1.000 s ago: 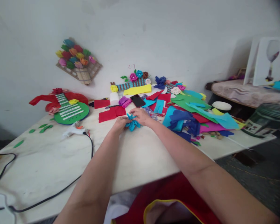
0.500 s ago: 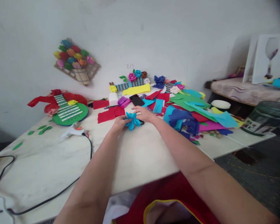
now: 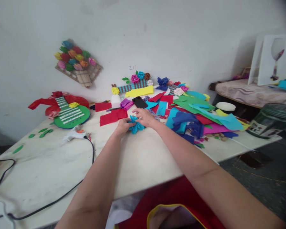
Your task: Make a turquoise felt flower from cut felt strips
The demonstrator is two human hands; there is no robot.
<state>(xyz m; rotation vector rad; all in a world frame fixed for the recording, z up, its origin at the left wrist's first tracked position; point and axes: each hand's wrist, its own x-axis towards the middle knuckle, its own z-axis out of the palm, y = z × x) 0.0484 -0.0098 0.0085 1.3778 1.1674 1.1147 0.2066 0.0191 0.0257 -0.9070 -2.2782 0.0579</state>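
Observation:
A blue paper flower [image 3: 136,127] with pointed petals is held a little above the white table [image 3: 143,159]. My left hand [image 3: 124,125] pinches it from the left side. The fingers of my right hand [image 3: 145,117] are closed on its upper right petals. My fingertips hide part of the flower's centre. Just beyond my hands lie a black phone [image 3: 139,102] and red paper pieces [image 3: 111,118].
To the left lie a white glue gun [image 3: 74,135] with a black cord, green paper leaves [image 3: 45,132] and a green guitar-shaped craft [image 3: 72,117]. Coloured paper sheets [image 3: 190,101] pile up at the right, near a glass jar [image 3: 271,121].
My right hand has shifted slightly down and left, bringing its fingers onto the flower's petals. The flower has turned a little in my left hand.

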